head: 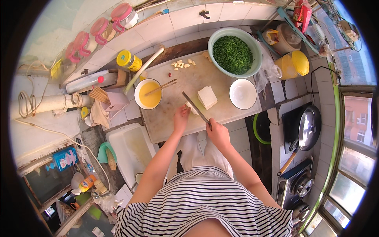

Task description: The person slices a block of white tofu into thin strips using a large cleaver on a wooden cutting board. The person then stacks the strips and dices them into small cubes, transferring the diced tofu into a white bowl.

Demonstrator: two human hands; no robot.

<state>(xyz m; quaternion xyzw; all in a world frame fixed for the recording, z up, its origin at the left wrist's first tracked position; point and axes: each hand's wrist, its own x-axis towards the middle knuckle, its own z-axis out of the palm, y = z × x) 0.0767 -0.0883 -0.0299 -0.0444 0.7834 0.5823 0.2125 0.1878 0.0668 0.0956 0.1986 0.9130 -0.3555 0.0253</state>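
Note:
My right hand [218, 134] grips the handle of a kitchen knife [196, 107], its blade pointing away and to the left over the cutting board [165, 124]. Against the blade's left side lies a small white piece of what looks like tofu [192, 109]. My left hand [181, 118] has bent fingers at that piece's left edge; whether they pinch it is unclear. A larger white block, likely tofu [207, 97], sits right of the blade. Farther right is a white bowl [243, 94]. On the left, a bowl of yellow liquid, likely beaten egg [148, 95], has chopsticks [165, 85] across its rim.
A large basin [210, 50] of chopped greens stands at the back right. Garlic cloves [180, 63] lie on the board's far side, near a leek or scallion stalk [145, 69]. A sink [130, 148] is at left; a lidded pan [309, 129] and gas stove [296, 186] are at right.

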